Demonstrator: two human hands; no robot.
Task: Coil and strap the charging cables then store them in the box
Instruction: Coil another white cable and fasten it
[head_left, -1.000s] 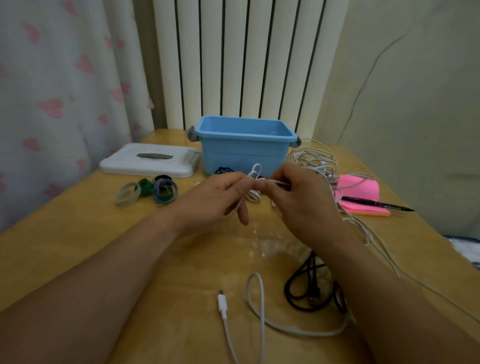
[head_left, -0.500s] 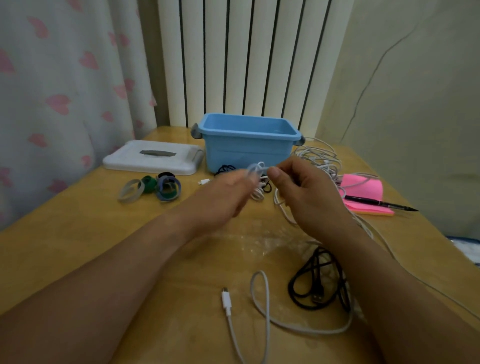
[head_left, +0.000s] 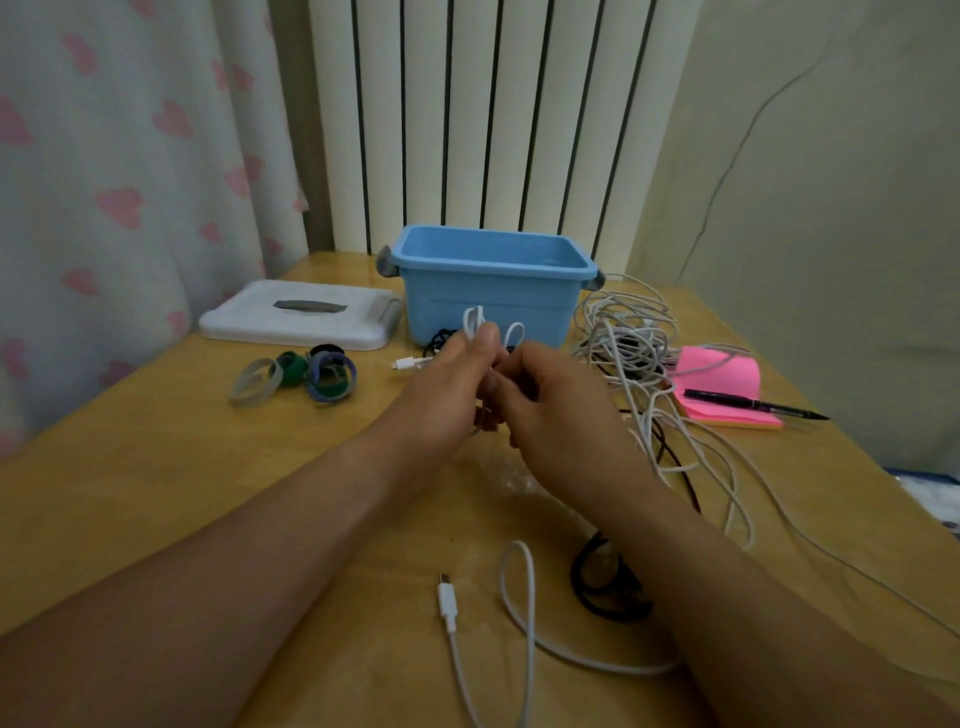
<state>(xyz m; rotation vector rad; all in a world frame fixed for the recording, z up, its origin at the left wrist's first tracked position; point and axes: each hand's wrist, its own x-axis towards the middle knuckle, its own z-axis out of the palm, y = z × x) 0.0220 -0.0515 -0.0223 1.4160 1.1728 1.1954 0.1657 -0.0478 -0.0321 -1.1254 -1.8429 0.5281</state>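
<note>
Basically both hands, left hand (head_left: 447, 384) and right hand (head_left: 550, 410), pinch together on the small white cable coil (head_left: 485, 327) before the blue box (head_left: 493, 291); springy loops could pop loose unstrapped.

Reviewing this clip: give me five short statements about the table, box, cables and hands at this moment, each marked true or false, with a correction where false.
1. The blue box has its lid on. False: it is open, and the white lid lies on the table to its left.
2. Both the left hand and right hand hold a white cable in small loops. True.
3. The straps already wrap a cable. False: they lie loose near the lid.
4. A black pen rests on the pink notepad. True.
5. The box is full of cables. False: what shows of its inside holds none.
</note>
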